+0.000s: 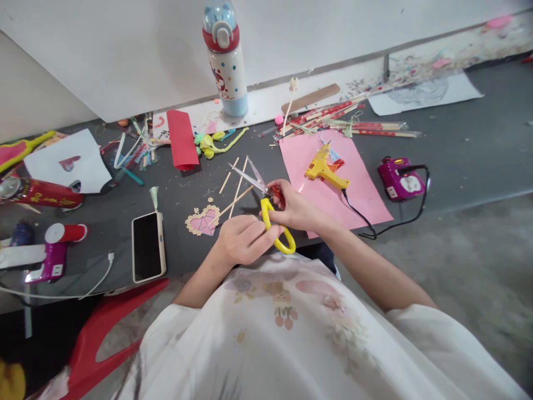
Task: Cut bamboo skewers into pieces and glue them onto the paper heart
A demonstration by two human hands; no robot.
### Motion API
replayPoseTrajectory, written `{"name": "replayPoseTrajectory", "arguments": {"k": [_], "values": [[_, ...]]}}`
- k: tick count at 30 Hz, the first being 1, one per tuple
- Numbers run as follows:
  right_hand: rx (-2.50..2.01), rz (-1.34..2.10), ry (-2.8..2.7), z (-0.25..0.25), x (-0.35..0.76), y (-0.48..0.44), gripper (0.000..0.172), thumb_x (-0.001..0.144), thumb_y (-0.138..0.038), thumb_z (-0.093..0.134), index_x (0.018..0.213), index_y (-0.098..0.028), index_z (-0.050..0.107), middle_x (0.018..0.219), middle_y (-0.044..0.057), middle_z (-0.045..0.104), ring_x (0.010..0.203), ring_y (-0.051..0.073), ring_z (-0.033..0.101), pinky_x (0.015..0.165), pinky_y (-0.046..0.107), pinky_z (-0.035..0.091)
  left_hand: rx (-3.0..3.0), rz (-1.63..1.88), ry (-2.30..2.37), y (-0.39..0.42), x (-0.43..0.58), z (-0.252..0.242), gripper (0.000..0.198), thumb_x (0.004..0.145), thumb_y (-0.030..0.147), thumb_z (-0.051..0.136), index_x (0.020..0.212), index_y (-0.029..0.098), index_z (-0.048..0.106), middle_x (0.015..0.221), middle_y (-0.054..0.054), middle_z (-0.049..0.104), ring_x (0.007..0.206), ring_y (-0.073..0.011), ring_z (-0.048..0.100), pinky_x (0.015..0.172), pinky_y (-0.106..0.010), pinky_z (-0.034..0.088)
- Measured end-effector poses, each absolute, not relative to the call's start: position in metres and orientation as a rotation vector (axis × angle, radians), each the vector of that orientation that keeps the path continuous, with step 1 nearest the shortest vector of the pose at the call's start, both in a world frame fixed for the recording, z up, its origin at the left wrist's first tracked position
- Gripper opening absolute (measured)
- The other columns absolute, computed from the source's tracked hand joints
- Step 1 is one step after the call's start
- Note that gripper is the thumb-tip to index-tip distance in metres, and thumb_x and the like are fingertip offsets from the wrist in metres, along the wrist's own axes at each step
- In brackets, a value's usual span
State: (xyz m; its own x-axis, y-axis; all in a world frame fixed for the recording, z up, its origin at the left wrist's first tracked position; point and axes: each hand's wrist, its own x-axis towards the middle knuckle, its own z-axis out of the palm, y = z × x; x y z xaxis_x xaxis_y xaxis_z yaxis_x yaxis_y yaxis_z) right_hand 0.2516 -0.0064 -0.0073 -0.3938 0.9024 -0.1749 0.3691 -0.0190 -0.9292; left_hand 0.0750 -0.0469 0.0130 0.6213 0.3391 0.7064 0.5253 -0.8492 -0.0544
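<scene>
A pair of scissors (259, 180) with a yellow handle lies between my two hands, its blades spread apart and pointing away from me over the desk. My left hand (245, 240) is closed with its fingers at the yellow handle loop. My right hand (292, 206) grips the scissors near the pivot, where something red shows at its fingertips. Thin wooden sticks (238, 189) lie under and beside the blades. Left of them is a pink heart (202, 221) with a pale beaded-looking border; one stick reaches from it toward the scissors.
A yellow glue gun (327, 169) lies on pink paper (353, 205), its cord beside a purple device (401, 179). A bottle (228, 72) stands at the back. A phone (148, 247), red paper (182, 141), a red can (50, 193) and a thread spool (73, 232) are leftward.
</scene>
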Motion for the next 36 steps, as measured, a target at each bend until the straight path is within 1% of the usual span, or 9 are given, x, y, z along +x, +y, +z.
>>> {"name": "replayPoseTrajectory", "arguments": {"k": [4, 11, 15, 19, 21, 24, 28, 32, 36], "values": [[-1.296, 1.423, -1.806, -0.006, 0.251, -0.009, 0.064, 0.062, -0.034, 0.070, 0.116, -0.018, 0.040, 0.098, 0.004, 0.051, 0.086, 0.015, 0.050, 0.075, 0.029, 0.044, -2.625, -1.090, -0.685, -0.045, 0.077, 0.016, 0.014, 0.075, 0.018, 0.068, 0.081, 0.018, 0.055, 0.058, 0.005, 0.051, 0.056, -0.0090, 0.047, 0.053, -0.024, 0.037], [-1.315, 1.383, -1.876, 0.001, 0.247, -0.011, 0.062, 0.060, -0.033, 0.069, 0.113, -0.017, 0.040, 0.101, 0.006, 0.052, 0.088, 0.017, 0.050, 0.078, 0.033, 0.044, -2.680, -1.135, -0.726, -0.044, 0.075, 0.025, 0.011, 0.077, 0.016, 0.065, 0.082, 0.017, 0.055, 0.058, 0.004, 0.052, 0.055, -0.0089, 0.046, 0.052, -0.023, 0.036], [-1.342, 1.425, -1.841, 0.003, 0.249, -0.010, 0.063, 0.062, -0.034, 0.067, 0.116, -0.017, 0.038, 0.103, 0.006, 0.052, 0.090, 0.017, 0.050, 0.079, 0.033, 0.044, -2.683, -1.122, -0.775, -0.047, 0.075, 0.025, 0.014, 0.076, 0.018, 0.067, 0.083, 0.018, 0.056, 0.058, 0.004, 0.052, 0.054, -0.0090, 0.045, 0.052, -0.023, 0.036], [-1.332, 1.479, -1.767, 0.003, 0.251, -0.009, 0.064, 0.062, -0.033, 0.067, 0.116, -0.017, 0.038, 0.103, 0.006, 0.050, 0.091, 0.017, 0.050, 0.076, 0.030, 0.044, -2.665, -1.131, -0.856, -0.045, 0.064, 0.017, 0.026, 0.075, 0.015, 0.064, 0.099, 0.015, 0.056, 0.069, -0.001, 0.059, 0.062, -0.0112, 0.052, 0.059, -0.025, 0.043], [-1.319, 1.481, -1.763, 0.003, 0.252, -0.009, 0.063, 0.061, -0.031, 0.067, 0.116, -0.017, 0.038, 0.102, 0.005, 0.050, 0.090, 0.016, 0.050, 0.076, 0.029, 0.044, -2.611, -1.169, -0.954, -0.041, 0.055, 0.012, 0.029, 0.074, 0.012, 0.060, 0.102, 0.016, 0.055, 0.069, 0.000, 0.058, 0.063, -0.0118, 0.053, 0.061, -0.025, 0.045], [-1.310, 1.468, -1.784, 0.006, 0.253, -0.011, 0.063, 0.062, -0.031, 0.067, 0.116, -0.018, 0.038, 0.100, 0.004, 0.049, 0.088, 0.015, 0.049, 0.075, 0.028, 0.044, -2.448, -1.196, -1.280, -0.032, 0.047, 0.005, 0.022, 0.075, 0.015, 0.058, 0.097, 0.018, 0.056, 0.069, -0.001, 0.056, 0.067, -0.0138, 0.053, 0.064, -0.027, 0.045], [-1.303, 1.437, -1.836, 0.011, 0.255, -0.015, 0.063, 0.063, -0.031, 0.066, 0.118, -0.018, 0.038, 0.096, 0.003, 0.048, 0.084, 0.014, 0.048, 0.074, 0.028, 0.045, -2.451, -0.980, -1.469, -0.026, 0.048, -0.001, 0.020, 0.082, 0.026, 0.059, 0.099, 0.017, 0.059, 0.087, -0.006, 0.066, 0.084, -0.0176, 0.058, 0.076, -0.030, 0.045], [-1.275, 1.395, -1.900, 0.014, 0.255, -0.018, 0.066, 0.063, -0.031, 0.067, 0.120, -0.018, 0.037, 0.097, 0.004, 0.048, 0.084, 0.014, 0.049, 0.076, 0.030, 0.046, -2.484, -0.911, -1.437, -0.029, 0.052, -0.006, 0.017, 0.088, 0.021, 0.050, 0.101, 0.016, 0.061, 0.080, -0.004, 0.068, 0.075, -0.0138, 0.061, 0.068, -0.024, 0.044], [-1.239, 1.399, -1.914, 0.017, 0.256, -0.019, 0.065, 0.063, -0.029, 0.066, 0.120, -0.018, 0.036, 0.099, 0.004, 0.049, 0.087, 0.015, 0.050, 0.078, 0.031, 0.046, -2.480, -0.983, -1.415, -0.031, 0.052, -0.007, 0.015, 0.088, 0.016, 0.050, 0.095, 0.015, 0.063, 0.074, -0.003, 0.068, 0.069, -0.0117, 0.062, 0.064, -0.021, 0.043]]}}
